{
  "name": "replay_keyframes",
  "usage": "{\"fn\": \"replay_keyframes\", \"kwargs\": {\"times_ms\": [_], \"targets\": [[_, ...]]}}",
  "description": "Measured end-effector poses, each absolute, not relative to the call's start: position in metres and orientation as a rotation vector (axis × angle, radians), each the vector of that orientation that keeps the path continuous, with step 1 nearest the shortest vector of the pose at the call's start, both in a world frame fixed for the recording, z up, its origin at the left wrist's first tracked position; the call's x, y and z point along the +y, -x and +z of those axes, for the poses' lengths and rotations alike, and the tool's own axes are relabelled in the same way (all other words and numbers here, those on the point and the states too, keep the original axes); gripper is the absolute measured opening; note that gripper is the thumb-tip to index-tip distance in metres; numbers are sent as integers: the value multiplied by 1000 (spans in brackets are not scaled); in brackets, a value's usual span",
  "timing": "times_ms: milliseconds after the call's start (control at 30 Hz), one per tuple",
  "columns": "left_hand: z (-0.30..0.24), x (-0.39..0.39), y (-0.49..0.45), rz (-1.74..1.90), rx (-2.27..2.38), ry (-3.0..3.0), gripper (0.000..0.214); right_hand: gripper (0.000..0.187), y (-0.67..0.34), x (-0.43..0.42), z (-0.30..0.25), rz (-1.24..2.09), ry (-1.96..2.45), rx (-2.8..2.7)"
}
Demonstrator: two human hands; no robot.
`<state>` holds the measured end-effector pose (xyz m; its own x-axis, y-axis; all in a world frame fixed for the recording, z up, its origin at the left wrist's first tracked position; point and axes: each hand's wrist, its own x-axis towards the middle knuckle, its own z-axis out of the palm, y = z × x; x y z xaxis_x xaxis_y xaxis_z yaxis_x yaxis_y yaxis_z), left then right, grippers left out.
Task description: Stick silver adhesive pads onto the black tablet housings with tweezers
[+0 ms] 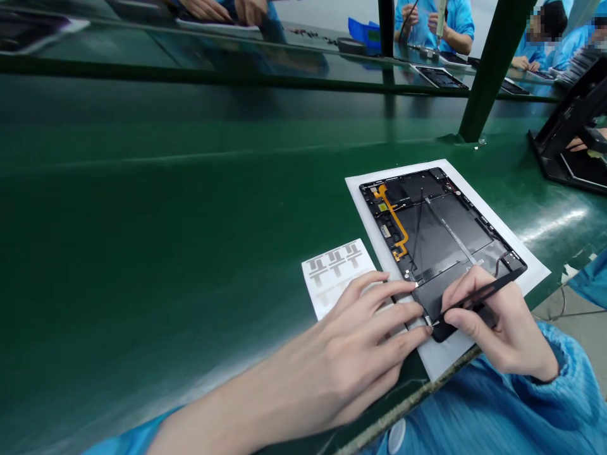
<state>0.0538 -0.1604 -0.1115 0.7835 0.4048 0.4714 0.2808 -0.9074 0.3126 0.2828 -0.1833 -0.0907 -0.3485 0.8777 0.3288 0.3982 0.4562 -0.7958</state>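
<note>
**Tablet housing point(441, 246) pinned, tweezer tips at its near edge**

My left fingers point(393, 309) lie spread and unclenched, pressing on the edge. My right hand point(502, 328) pinches black tweezers point(478, 297), tips at a small white tab. White paper point(535, 272) lies beneath the housing, a sticker sheet point(334, 278) to its left, on a green bench point(190, 189). A slipped tip could scratch the black inner panel point(455, 221); easing my left fingers could let the housing skid.

Glossy green workbench point(190, 189), matt black tablet point(450, 234), white paper point(450, 354).
</note>
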Motion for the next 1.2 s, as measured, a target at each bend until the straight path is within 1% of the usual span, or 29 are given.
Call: {"fn": "replay_keyframes", "kwargs": {"times_ms": [133,367,600,733,800,867,900,933,1000,1033,1067,1133,1200], "targets": [[-106,-160,-54,751,536,-2776,33,9,-282,-185,-91,784,1079,-1914],[-101,-162,-58,704,596,-2818,36,10,-282,-191,-102,818,1065,-1490],[-100,-171,-63,671,664,-2897,36,10,-282,-190,-102,826,1060,-1424],[-79,-165,-68,536,628,-2851,33,12,-283,-190,-103,801,1064,-1447],[-65,-140,-72,444,603,-2771,37,15,-283,-190,-104,821,1083,-1449],[-52,-97,-74,401,726,-2682,41,19,-283,-191,-107,853,1106,-1454],[-47,-72,-73,419,904,-2633,44,22,-283,-191,-109,862,1112,-1463],[-44,-46,-72,440,1176,-2548,51,24,-283,-191,-112,858,1120,-1472],[-42,2,-66,460,1425,-2492,64,27,-284,-190,-121,839,1132,-1518],[-44,21,-63,431,1494,-2459,62,28,-284,-189,-126,814,1145,-1540],[-47,36,-59,382,1533,-2424,55,29,-284,-187,-133,788,1158,-1573],[-57,53,-53,262,1516,-2375,34,30,-282,-183,-146,676,1180,-1565],[-69,59,-47,170,1464,-2345,30,33,-278,-178,-156,596,1151,-1511]]}}
